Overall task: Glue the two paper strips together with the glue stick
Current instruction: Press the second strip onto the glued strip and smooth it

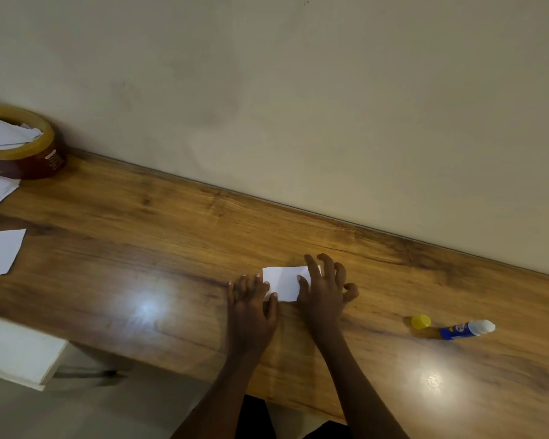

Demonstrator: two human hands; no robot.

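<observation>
White paper strips (284,282) lie flat on the wooden table (171,236), one seemingly on top of the other; I cannot tell them apart. My left hand (251,307) rests with spread fingers on the paper's left edge. My right hand (324,288) presses its thumb and first fingers on the paper's right end, the other fingers curled above the table. The blue glue stick (466,329) lies on its side to the right, uncapped, its white tip showing. Its yellow cap (421,321) sits just left of it.
A round brown tub (29,160) with a yellow rim holds paper scraps at the far left by the wall. More white paper pieces (0,251) lie on the left of the table. A white block (16,350) sits at the lower left, beyond the table's near edge.
</observation>
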